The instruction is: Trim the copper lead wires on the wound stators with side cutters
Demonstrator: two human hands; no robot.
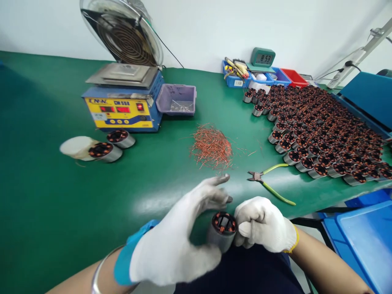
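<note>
A motor stator [223, 232], a silver cylinder with copper windings inside its black top, stands upright at the table's near edge. My left hand [180, 237], in a white glove with a blue cuff, curves around its left side with thumb and fingers spread. Against the stator's right side is my right hand [263, 224], gloved in white with a yellow hem. Its fingers are curled closed; whatever they hold is hidden. Beyond the hands lie green-handled cutting pliers [257, 176], jaws apart, and a heap of copper wire clippings [211, 147].
Many stators [318, 134] stand in rows at right. Two stators [105, 152] and a white round piece [76, 147] sit left, before a blue-yellow heated unit [122, 110]. A purple tray [177, 100] adjoins it. Behind are a tool bin [235, 79] and digital clock [262, 57].
</note>
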